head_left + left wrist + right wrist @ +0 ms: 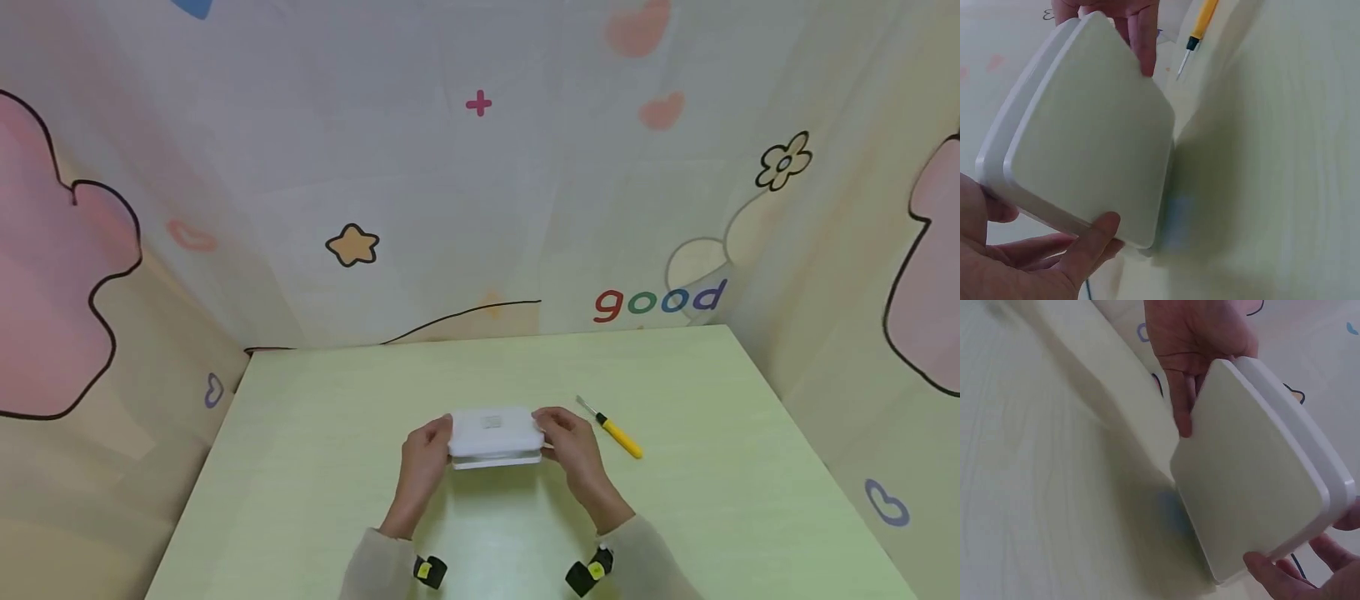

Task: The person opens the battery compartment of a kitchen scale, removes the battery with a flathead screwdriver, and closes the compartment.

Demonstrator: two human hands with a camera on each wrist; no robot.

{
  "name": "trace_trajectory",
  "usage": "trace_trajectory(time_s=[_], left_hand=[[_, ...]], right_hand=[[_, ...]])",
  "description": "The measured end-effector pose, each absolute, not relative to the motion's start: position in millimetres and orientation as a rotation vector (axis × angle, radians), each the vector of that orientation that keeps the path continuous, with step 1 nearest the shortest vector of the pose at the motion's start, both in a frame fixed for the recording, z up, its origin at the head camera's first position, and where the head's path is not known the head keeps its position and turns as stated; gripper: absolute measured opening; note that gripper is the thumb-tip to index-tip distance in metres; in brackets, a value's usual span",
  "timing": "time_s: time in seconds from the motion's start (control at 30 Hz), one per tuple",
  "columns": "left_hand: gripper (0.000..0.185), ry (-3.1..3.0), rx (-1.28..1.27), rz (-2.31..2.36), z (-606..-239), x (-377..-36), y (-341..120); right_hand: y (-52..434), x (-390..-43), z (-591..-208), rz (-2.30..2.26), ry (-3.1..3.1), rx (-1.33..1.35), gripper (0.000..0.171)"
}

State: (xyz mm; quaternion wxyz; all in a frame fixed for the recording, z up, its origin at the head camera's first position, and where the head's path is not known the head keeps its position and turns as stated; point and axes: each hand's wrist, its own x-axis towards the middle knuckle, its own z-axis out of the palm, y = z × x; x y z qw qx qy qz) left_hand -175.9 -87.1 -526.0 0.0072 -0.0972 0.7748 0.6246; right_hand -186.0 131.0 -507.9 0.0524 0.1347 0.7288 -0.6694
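Note:
A flat white plastic case (497, 433) with rounded corners is held above the table near its middle. A small grey label shows on its top, and a gap runs along the near side between the upper and lower parts. My left hand (425, 454) grips its left end, thumb and fingers on opposite faces. At the other end my right hand (576, 450) holds it the same way. Both wrist views show the plain pale underside (1094, 131) tilted, with a thumb or fingertips (1259, 561) pressed on its edge. The inside of the case is hidden.
Just right of my right hand, a screwdriver (618, 437) with a yellow handle and black collar lies on the pale green table (315, 500). A printed curtain (450, 183) hangs behind the table's back edge and along both sides.

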Motion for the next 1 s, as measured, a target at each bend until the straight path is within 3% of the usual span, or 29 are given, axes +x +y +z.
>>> trace_trajectory(time_s=[0.33, 1.0], left_hand=[[0.043, 2.358, -0.377, 2.004, -541, -174, -81], [0.053, 2.319, -0.250, 2.002, -559, -176, -85]], right_hand=[[123, -183, -527, -2.019, 2.283, 0.451, 0.025], [123, -178, -542, -1.944, 2.320, 0.389, 0.034]])
